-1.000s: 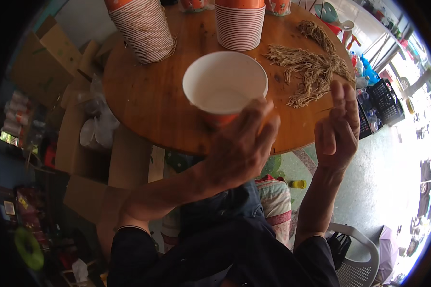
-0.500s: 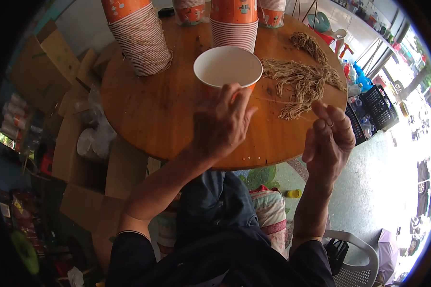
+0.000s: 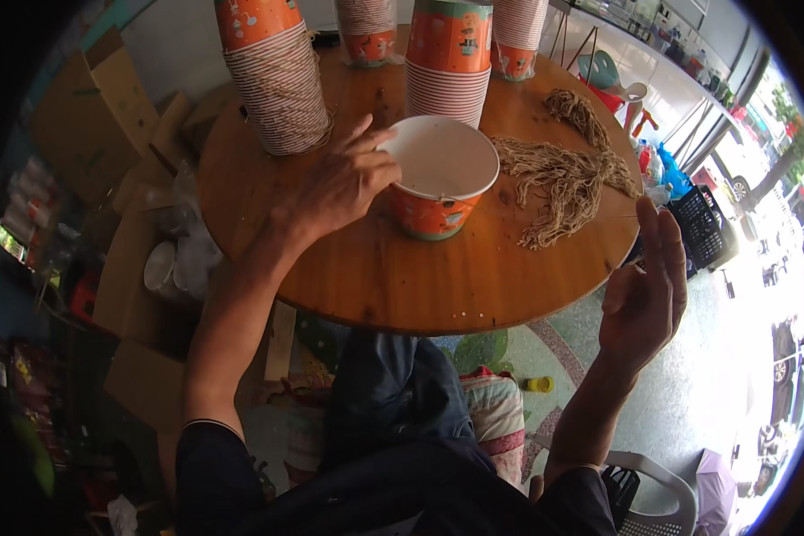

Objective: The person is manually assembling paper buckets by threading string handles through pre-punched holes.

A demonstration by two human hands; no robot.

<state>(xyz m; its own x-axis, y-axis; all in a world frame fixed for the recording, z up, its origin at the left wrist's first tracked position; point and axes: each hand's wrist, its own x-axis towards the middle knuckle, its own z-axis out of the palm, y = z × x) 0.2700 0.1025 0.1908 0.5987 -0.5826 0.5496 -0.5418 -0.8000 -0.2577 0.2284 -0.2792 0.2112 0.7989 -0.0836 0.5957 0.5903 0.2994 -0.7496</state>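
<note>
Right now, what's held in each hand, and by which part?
Left hand: fingers at the left rim of the orange tub; actual grip can't be told. Right hand: can't tell if it holds anything.

One round wooden tabletop (image 3: 348,290) carried one single orange paper bucket (image 3: 429,214) and four bucket stacks: one twine-wrapped stack (image 3: 281,98), one front middle stack (image 3: 447,85), one rear left stack (image 3: 366,43) and one rear right stack (image 3: 515,45). The nested buckets were too tightly packed to count. Tan twine (image 3: 563,192) showed as two bunches; whether they joined could not be told. Beyond the edge were one yellow container (image 3: 539,384), one grey plastic chair (image 3: 652,523), one blue plastic bag (image 3: 675,180), and at least two cardboard boxes (image 3: 121,98).
</note>
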